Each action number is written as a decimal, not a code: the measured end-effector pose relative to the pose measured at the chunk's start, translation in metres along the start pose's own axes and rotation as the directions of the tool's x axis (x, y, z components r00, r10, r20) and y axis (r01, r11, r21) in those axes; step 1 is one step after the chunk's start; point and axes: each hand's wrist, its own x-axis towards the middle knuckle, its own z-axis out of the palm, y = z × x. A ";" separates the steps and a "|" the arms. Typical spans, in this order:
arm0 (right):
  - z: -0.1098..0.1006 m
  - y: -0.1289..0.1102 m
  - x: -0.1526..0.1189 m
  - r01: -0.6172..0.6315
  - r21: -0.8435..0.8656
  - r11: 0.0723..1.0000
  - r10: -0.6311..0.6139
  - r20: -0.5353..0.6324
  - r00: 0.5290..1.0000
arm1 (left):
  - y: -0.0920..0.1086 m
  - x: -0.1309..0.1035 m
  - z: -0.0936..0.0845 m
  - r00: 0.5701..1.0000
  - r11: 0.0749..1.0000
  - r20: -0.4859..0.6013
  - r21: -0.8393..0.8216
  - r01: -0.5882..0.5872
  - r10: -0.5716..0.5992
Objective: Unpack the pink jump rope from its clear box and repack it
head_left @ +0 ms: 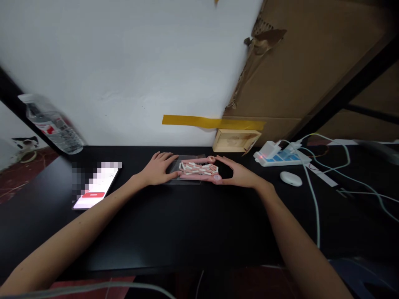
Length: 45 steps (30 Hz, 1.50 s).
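Note:
A pink-and-white object (199, 168) lies flat on the black desk between my two hands. It has two long pink bars with round right ends, and a criss-cross of short white and pink pieces between them; its exact kind I cannot tell. A clear plastic sheet or case (174, 166) shows around and under its left part. My left hand (159, 168) rests on the left side of that plastic with fingers stretched out, the thumb tip by the object's left end. My right hand (238, 172) spans the right end, fingertips at the upper round end and thumb at the lower one.
A lit phone (96, 187) lies at left, a water bottle (54, 126) behind it. A shallow wooden box (235, 141) leans at the back wall. To the right are a power strip (283, 157) with plugs and cables, and a white earbud case (290, 178).

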 end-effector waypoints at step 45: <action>0.033 -0.027 0.013 0.188 0.032 0.982 -0.188 0.001 0.982 | -0.002 -0.002 -0.004 0.999 0.999 0.011 0.038 -0.039 0.038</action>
